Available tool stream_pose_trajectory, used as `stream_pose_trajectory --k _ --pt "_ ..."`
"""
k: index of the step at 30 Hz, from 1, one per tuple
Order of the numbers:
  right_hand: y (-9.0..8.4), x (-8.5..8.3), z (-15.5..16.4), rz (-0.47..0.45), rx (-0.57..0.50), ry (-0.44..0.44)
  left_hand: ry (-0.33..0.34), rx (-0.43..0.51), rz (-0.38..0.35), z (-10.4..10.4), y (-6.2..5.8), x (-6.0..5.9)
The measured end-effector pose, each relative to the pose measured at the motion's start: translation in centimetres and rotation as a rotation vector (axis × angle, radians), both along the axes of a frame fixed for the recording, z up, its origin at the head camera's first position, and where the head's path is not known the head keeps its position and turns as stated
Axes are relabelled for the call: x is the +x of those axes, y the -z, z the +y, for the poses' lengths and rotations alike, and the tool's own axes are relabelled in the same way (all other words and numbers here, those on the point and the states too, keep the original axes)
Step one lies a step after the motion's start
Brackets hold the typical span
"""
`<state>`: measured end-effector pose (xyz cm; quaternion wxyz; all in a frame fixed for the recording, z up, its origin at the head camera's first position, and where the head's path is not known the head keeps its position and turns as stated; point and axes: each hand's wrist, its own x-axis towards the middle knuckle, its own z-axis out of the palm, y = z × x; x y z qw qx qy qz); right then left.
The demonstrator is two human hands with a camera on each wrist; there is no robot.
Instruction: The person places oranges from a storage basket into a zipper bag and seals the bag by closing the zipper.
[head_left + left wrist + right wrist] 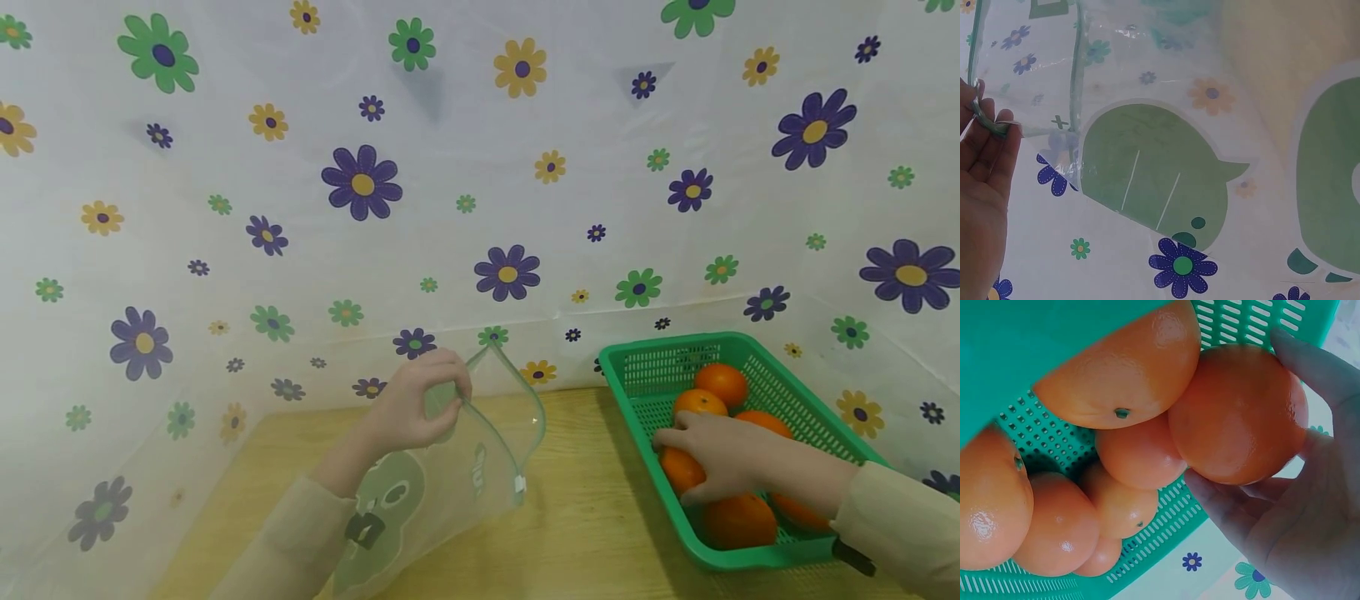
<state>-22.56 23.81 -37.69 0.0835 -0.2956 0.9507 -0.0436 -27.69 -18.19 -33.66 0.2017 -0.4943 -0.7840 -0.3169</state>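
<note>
Lower right of the frame: orange (681, 471) in grip of right hand (727, 454), inside green basket (675, 341).
Held between thumb and fingers, close against other oranges (722, 385). At lower centre, edge of clear zip bag (457, 492) in pinch of left hand (420, 402), with gaping mouth and white slider (520, 483) at lower right. Underneath, wooden tabletop (577, 508); behind, white sheet (450, 150) with green, purple and yellow flowers.

The left hand (422, 402) pinches a bag (442, 487); the right hand (726, 452) grips an orange (681, 472).
</note>
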Motion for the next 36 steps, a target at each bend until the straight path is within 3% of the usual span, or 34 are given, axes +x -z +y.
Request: stream_pose_trajectory --k 36 --pt "-0.40 -0.25 0.02 0.092 0.008 -0.053 0.021 0.034 0.037 0.05 -0.01 -0.29"
